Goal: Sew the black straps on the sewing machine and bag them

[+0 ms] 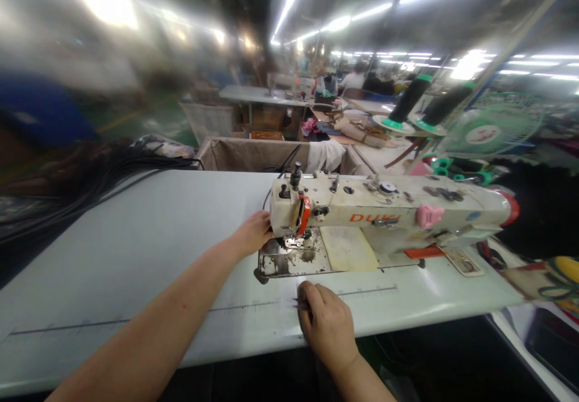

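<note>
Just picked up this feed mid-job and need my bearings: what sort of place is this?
Most likely a sewing factory floor: an industrial sewing machine set into a long white table, black thread cones on a stand, and tan fabric-lined bins before more workstations.

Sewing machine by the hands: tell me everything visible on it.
A cream-coloured industrial sewing machine sits with its long painted head horizontal, scuffed and grimy. Orange lettering reading DUKI runs along the front, with a pink plastic-looking part on the arm, an orange lever at the needle end and a red-rimmed wheel at the far end. Its stained metal bed plate lies on a white table, beside a pale yellow pad. The left hand touches the needle end.
</note>
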`<action>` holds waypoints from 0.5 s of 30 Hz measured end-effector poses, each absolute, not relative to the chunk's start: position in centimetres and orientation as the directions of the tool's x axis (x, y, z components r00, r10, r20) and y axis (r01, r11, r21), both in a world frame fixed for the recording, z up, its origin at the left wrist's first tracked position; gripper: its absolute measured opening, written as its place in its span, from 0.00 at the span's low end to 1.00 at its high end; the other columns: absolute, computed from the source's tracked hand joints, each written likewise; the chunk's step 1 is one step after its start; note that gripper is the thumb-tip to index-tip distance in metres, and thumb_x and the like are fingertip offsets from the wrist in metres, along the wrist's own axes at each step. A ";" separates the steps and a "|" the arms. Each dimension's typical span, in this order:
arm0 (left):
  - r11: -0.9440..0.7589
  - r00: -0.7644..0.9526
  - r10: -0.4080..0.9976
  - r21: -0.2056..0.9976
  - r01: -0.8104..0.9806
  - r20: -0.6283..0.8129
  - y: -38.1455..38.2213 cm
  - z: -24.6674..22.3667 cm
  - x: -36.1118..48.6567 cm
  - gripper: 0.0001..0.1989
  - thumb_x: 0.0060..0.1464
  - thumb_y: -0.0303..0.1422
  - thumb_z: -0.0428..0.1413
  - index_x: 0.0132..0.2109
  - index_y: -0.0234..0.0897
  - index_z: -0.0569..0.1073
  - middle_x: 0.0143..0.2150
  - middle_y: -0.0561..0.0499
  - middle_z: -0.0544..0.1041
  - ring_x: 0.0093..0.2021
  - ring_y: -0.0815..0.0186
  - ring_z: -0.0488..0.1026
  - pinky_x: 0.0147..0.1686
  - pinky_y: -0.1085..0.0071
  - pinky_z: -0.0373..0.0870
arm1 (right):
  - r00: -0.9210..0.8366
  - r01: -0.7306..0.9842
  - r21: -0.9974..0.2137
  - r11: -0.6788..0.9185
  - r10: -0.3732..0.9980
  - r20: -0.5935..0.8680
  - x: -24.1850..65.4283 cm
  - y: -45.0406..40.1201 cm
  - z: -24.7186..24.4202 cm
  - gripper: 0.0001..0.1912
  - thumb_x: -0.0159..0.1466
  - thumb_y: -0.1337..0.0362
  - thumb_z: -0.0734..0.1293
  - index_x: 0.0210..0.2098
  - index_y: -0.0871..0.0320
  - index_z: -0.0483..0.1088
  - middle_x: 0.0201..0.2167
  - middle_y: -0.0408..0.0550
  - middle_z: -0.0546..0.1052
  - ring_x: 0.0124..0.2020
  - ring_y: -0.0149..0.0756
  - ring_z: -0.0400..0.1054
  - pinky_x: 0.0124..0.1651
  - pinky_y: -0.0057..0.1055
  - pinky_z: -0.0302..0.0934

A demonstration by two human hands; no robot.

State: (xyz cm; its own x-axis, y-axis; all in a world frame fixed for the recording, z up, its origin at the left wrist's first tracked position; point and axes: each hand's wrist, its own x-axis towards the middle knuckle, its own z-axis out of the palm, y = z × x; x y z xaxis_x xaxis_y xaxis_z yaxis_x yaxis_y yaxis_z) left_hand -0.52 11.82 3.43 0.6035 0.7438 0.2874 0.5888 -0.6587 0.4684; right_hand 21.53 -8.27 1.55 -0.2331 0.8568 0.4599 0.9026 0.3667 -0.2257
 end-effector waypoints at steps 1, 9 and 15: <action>-0.657 0.599 0.747 0.464 0.594 0.290 11.8 3.3 -0.7 0.13 0.63 0.33 0.56 0.53 0.40 0.79 0.56 0.45 0.79 0.60 0.53 0.71 0.64 0.55 0.67 | -0.234 0.903 -0.224 0.367 0.856 0.461 21.5 -8.3 1.6 0.14 0.62 0.73 0.61 0.46 0.57 0.70 0.32 0.46 0.74 0.33 0.39 0.65 0.37 0.34 0.55; -0.585 0.526 0.807 0.478 0.655 0.267 10.5 3.6 -1.9 0.05 0.57 0.30 0.64 0.40 0.44 0.84 0.44 0.50 0.83 0.48 0.56 0.77 0.57 0.56 0.68 | -0.227 0.911 -0.210 0.355 0.856 0.465 21.4 -8.3 1.8 0.15 0.62 0.73 0.62 0.47 0.57 0.70 0.32 0.46 0.75 0.33 0.40 0.65 0.37 0.35 0.54; -0.474 0.444 0.874 0.556 0.683 0.200 8.0 4.1 -2.0 0.05 0.58 0.29 0.63 0.40 0.43 0.84 0.42 0.53 0.81 0.43 0.64 0.78 0.47 0.70 0.72 | -0.223 0.910 -0.219 0.352 0.861 0.457 21.3 -8.4 1.8 0.13 0.63 0.73 0.62 0.46 0.57 0.71 0.32 0.46 0.75 0.33 0.40 0.66 0.38 0.35 0.55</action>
State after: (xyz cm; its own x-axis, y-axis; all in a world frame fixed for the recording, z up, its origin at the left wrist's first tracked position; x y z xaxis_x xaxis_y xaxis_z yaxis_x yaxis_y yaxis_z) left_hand -1.97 8.05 4.06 0.4438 0.8736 0.1996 0.6827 -0.4739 0.5561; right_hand 21.34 -8.36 1.80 -0.2232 0.8610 0.4571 0.9100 0.3521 -0.2188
